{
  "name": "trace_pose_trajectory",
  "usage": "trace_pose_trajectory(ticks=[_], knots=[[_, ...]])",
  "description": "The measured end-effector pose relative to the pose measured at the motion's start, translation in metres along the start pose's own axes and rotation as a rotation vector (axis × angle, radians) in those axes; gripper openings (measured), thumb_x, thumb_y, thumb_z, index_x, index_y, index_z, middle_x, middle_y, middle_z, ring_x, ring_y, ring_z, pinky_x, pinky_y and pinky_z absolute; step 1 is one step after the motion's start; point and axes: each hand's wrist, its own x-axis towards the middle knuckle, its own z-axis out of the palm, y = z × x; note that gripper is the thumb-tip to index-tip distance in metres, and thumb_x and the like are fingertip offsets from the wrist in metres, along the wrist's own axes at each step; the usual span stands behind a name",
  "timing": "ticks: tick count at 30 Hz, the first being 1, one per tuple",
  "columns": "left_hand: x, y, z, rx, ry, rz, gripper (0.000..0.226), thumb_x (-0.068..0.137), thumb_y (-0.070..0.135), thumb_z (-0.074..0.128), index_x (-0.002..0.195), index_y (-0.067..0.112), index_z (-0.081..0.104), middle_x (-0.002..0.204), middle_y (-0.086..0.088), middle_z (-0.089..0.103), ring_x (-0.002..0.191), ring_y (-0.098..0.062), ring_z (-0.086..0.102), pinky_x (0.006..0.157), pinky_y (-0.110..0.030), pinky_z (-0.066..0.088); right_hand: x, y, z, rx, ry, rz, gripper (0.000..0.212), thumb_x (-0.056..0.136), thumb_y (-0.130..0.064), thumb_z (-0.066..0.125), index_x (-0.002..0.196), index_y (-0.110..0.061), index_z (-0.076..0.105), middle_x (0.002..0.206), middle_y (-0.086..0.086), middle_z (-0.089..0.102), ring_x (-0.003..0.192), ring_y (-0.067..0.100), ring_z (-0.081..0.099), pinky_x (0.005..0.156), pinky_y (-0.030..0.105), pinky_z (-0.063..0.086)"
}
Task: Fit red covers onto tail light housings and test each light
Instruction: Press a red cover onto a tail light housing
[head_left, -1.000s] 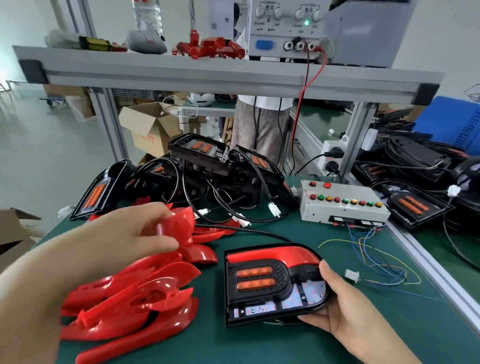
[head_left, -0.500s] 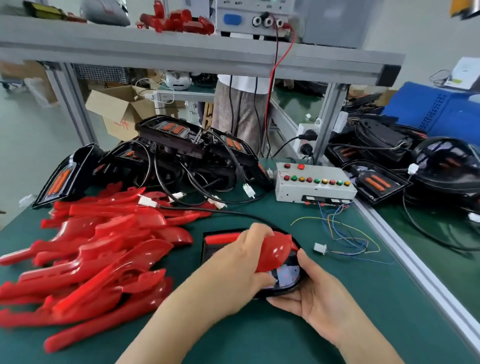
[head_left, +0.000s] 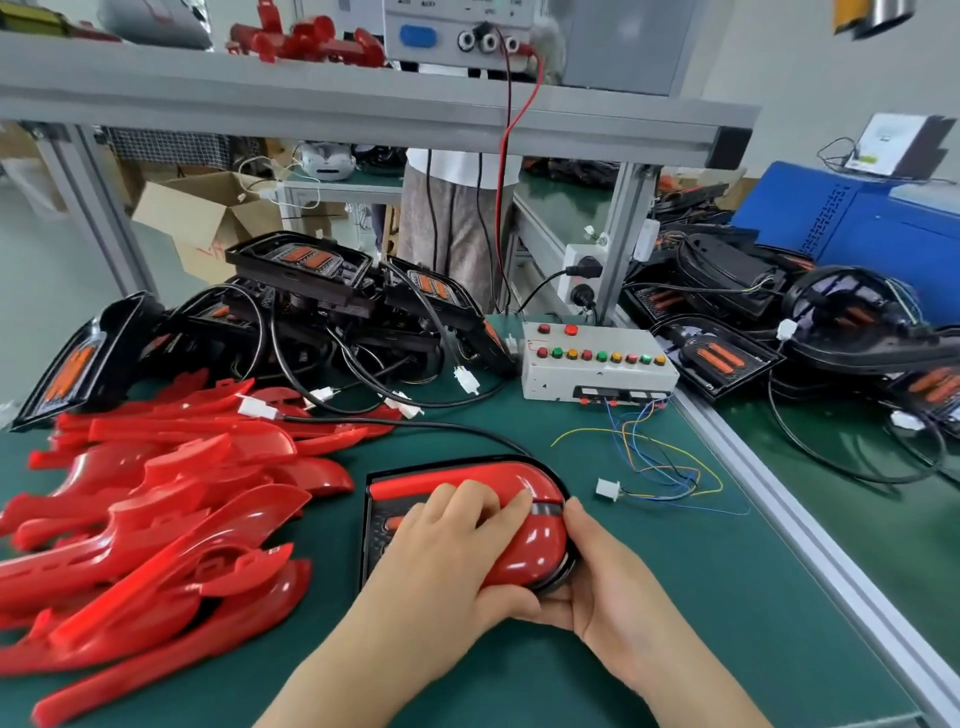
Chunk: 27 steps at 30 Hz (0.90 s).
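Note:
A black tail light housing (head_left: 375, 525) lies on the green mat in front of me, with a glossy red cover (head_left: 540, 545) lying over its right half. My left hand (head_left: 441, 551) presses down on the cover with its fingers spread across the top. My right hand (head_left: 608, 587) cups the housing's right and lower edge from underneath. A black cable runs from the housing up to the left. A heap of loose red covers (head_left: 156, 509) lies to the left.
Several black housings with cables (head_left: 322, 312) are piled behind the covers. A white test box with coloured buttons (head_left: 597, 369) stands at the back right, its thin wires and white plug (head_left: 607, 489) trailing on the mat. More housings (head_left: 722, 353) fill the bench on the right.
My left hand took a red cover from the heap, carried it right to the housing and now presses it down onto it. My right hand stays at the housing's right edge.

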Motion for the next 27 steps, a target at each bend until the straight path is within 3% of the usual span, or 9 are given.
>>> trace_pose_trajectory(ticks=[3,7,10,13,17,20,24,27], knots=[[-0.003,0.006,0.005,0.009,0.053,-0.001,0.083,0.075,0.071,0.009,0.152,0.037,0.011,0.124,0.017,0.028,0.115,-0.004,0.028,0.1,-0.017,0.022,-0.001,0.001,-0.001,-0.018,-0.001,-0.03,0.06,0.079,-0.051,0.054,0.122,-0.01,0.062,0.109,0.023,0.07,0.084,0.033,0.071,0.066,0.041,0.059],[-0.001,0.012,0.006,-0.104,0.101,-0.056,0.065,0.08,0.061,0.037,0.139,0.035,0.046,0.113,0.017,0.04,0.108,-0.005,0.042,0.094,-0.018,0.032,-0.001,0.001,0.0,-0.016,-0.034,-0.042,0.058,0.081,-0.053,0.055,0.121,-0.011,0.063,0.113,0.022,0.069,0.088,0.031,0.07,0.073,0.046,0.058],[0.0,0.012,0.009,-0.179,0.103,-0.09,0.055,0.077,0.059,0.049,0.131,0.046,0.043,0.109,0.028,0.027,0.109,0.002,0.03,0.093,-0.013,0.022,-0.003,0.0,0.0,-0.032,-0.092,-0.081,0.048,0.081,-0.049,0.07,0.116,-0.017,0.066,0.116,0.022,0.067,0.093,0.032,0.069,0.074,0.045,0.058],[0.0,0.008,0.01,-0.164,0.094,-0.07,0.059,0.07,0.07,0.037,0.126,0.053,0.041,0.111,0.033,0.024,0.107,0.007,0.024,0.096,-0.01,0.017,-0.004,-0.001,-0.001,-0.019,-0.109,-0.087,0.04,0.08,-0.04,0.072,0.114,-0.02,0.067,0.114,0.019,0.069,0.093,0.033,0.07,0.072,0.043,0.058],[-0.003,0.007,0.008,-0.197,0.146,-0.08,0.048,0.071,0.062,0.046,0.113,0.044,0.062,0.099,0.023,0.042,0.095,-0.002,0.041,0.082,-0.016,0.031,-0.003,0.002,-0.003,-0.023,-0.078,-0.092,0.036,0.079,-0.036,0.068,0.111,-0.019,0.068,0.111,0.019,0.069,0.088,0.032,0.069,0.07,0.044,0.059],[-0.003,0.01,0.008,-0.14,0.206,-0.053,0.036,0.072,0.054,0.052,0.101,0.039,0.068,0.091,0.015,0.05,0.086,-0.006,0.045,0.071,-0.014,0.033,-0.003,0.002,-0.002,-0.042,-0.065,-0.104,0.038,0.078,-0.035,0.067,0.111,-0.017,0.067,0.11,0.021,0.068,0.087,0.032,0.067,0.069,0.044,0.059],[-0.004,0.01,0.007,-0.2,0.218,-0.067,0.04,0.069,0.057,0.055,0.102,0.039,0.067,0.095,0.019,0.047,0.091,-0.002,0.04,0.077,-0.016,0.035,-0.002,0.0,0.0,-0.072,-0.047,-0.135,0.04,0.077,-0.034,0.067,0.111,-0.014,0.066,0.104,0.017,0.069,0.083,0.029,0.068,0.064,0.041,0.059],[-0.005,0.003,-0.001,-0.334,0.183,-0.134,0.051,0.069,0.066,0.049,0.11,0.04,0.064,0.105,0.028,0.041,0.11,0.006,0.033,0.091,-0.007,0.028,-0.001,-0.005,0.0,-0.106,-0.047,-0.141,0.043,0.075,-0.036,0.066,0.111,-0.014,0.064,0.099,0.017,0.071,0.079,0.029,0.07,0.062,0.039,0.059]])
